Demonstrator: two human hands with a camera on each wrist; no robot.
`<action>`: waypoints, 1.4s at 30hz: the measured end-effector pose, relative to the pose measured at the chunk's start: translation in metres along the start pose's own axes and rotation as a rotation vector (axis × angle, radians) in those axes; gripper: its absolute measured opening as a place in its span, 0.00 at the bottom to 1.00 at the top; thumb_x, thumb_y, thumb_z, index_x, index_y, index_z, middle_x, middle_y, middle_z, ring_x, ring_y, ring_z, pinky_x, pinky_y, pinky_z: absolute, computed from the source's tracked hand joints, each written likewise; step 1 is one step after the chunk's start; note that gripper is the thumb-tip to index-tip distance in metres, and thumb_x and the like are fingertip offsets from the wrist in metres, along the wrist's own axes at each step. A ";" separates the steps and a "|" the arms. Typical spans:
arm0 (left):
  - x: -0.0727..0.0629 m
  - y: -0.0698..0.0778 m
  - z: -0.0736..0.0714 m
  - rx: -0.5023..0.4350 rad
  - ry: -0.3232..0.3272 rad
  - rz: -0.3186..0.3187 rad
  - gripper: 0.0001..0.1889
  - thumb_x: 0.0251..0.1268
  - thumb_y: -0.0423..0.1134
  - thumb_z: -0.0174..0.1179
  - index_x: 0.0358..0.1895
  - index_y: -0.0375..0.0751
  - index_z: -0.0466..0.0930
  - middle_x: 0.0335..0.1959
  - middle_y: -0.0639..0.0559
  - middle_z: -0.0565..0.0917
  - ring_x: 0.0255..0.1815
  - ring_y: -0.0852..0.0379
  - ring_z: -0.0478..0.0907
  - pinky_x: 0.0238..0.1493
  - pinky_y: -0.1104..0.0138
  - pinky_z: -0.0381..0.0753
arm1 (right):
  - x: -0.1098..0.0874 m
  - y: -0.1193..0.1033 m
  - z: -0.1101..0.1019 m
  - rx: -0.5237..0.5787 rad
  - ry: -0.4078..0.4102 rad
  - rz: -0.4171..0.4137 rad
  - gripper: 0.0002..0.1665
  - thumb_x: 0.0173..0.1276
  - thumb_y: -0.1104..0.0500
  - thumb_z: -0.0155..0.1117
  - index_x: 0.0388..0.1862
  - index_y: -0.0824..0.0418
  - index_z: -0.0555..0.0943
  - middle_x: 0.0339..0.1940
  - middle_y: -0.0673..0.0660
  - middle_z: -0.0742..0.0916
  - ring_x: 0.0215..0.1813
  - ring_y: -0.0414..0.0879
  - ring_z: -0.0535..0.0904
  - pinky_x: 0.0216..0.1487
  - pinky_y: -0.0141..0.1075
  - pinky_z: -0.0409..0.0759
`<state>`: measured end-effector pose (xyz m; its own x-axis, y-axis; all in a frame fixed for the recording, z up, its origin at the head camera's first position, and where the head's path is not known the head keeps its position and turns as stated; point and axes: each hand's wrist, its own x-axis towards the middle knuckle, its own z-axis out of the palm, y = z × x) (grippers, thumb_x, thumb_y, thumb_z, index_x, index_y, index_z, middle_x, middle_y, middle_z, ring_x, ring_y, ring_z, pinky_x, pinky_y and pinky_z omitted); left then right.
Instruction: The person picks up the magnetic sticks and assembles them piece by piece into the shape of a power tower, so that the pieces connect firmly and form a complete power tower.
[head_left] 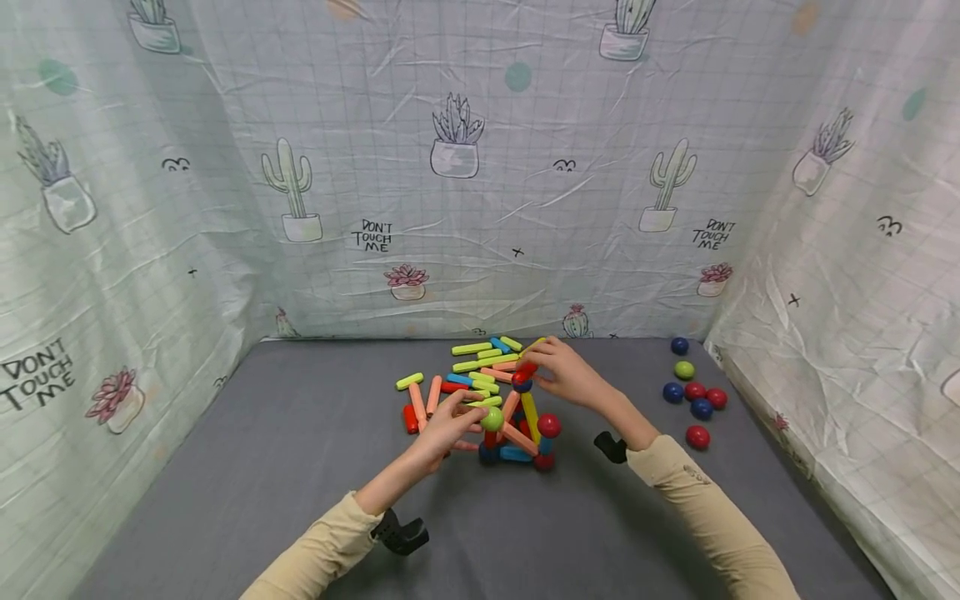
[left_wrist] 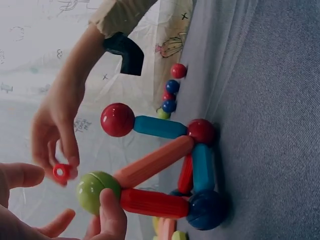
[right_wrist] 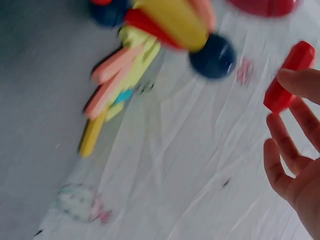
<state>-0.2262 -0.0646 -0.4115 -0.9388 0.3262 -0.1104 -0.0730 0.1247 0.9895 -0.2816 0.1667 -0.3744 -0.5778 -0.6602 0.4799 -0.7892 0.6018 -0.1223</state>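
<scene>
A small frame of magnetic rods and balls stands on the grey table. My left hand [head_left: 444,432] pinches the green ball [left_wrist: 97,192] at its upper corner, other fingers spread. This ball tops an upright red rod [left_wrist: 155,203] that rises from a dark blue ball [left_wrist: 207,210]. Between thumb and fingertips, my right hand [head_left: 568,373] holds a short red rod [right_wrist: 290,77]. In the head view it is just above the frame's rear dark blue ball [right_wrist: 212,56]; the right wrist view shows a gap between them. A yellow rod [head_left: 530,417] leans up to that ball.
Loose yellow-green, pink, blue and red rods [head_left: 472,365] lie behind and left of the frame. Several loose balls [head_left: 695,390] lie at the table's right side. A patterned curtain [head_left: 480,208] surrounds the back and sides.
</scene>
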 end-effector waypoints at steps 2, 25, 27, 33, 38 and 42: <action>0.000 0.002 0.001 0.019 0.002 0.011 0.22 0.64 0.44 0.50 0.59 0.39 0.64 0.54 0.35 0.70 0.49 0.38 0.73 0.36 0.56 0.80 | 0.008 -0.007 0.004 -0.001 -0.074 -0.057 0.16 0.52 0.68 0.66 0.40 0.56 0.81 0.41 0.52 0.83 0.43 0.46 0.71 0.42 0.38 0.72; 0.017 0.005 -0.004 0.279 -0.179 0.134 0.23 0.63 0.36 0.51 0.62 0.42 0.65 0.61 0.37 0.67 0.41 0.47 0.75 0.27 0.64 0.77 | 0.006 0.013 0.020 0.096 -0.295 0.291 0.26 0.59 0.55 0.61 0.58 0.55 0.72 0.46 0.56 0.81 0.42 0.50 0.76 0.42 0.40 0.74; 0.019 0.006 -0.005 0.278 -0.202 0.129 0.23 0.63 0.36 0.50 0.62 0.41 0.65 0.61 0.35 0.67 0.40 0.48 0.76 0.26 0.67 0.76 | 0.005 0.016 0.022 0.162 -0.318 0.302 0.26 0.61 0.56 0.59 0.60 0.53 0.71 0.39 0.55 0.83 0.31 0.46 0.75 0.32 0.33 0.72; 0.030 0.003 -0.009 0.267 -0.230 0.103 0.21 0.62 0.37 0.52 0.60 0.42 0.69 0.60 0.38 0.69 0.36 0.56 0.77 0.25 0.68 0.76 | 0.002 0.021 0.026 0.232 -0.306 0.271 0.25 0.63 0.59 0.57 0.60 0.52 0.70 0.36 0.54 0.84 0.26 0.43 0.73 0.27 0.28 0.66; 0.031 0.004 -0.010 0.258 -0.222 0.081 0.21 0.62 0.38 0.53 0.59 0.41 0.70 0.58 0.37 0.70 0.37 0.57 0.76 0.29 0.63 0.79 | 0.001 0.020 0.027 0.238 -0.298 0.265 0.25 0.63 0.59 0.57 0.61 0.52 0.70 0.42 0.55 0.84 0.38 0.44 0.79 0.35 0.30 0.74; 0.033 0.001 -0.017 0.235 -0.184 0.052 0.21 0.64 0.40 0.51 0.59 0.39 0.69 0.57 0.35 0.71 0.42 0.49 0.78 0.33 0.60 0.80 | -0.001 0.020 0.027 0.263 -0.295 0.263 0.26 0.63 0.60 0.57 0.61 0.52 0.69 0.45 0.56 0.83 0.43 0.47 0.79 0.39 0.34 0.76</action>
<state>-0.2631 -0.0700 -0.4130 -0.8610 0.4994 -0.0963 0.0738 0.3100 0.9479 -0.3023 0.1672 -0.4008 -0.7697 -0.6227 0.1405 -0.6119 0.6569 -0.4405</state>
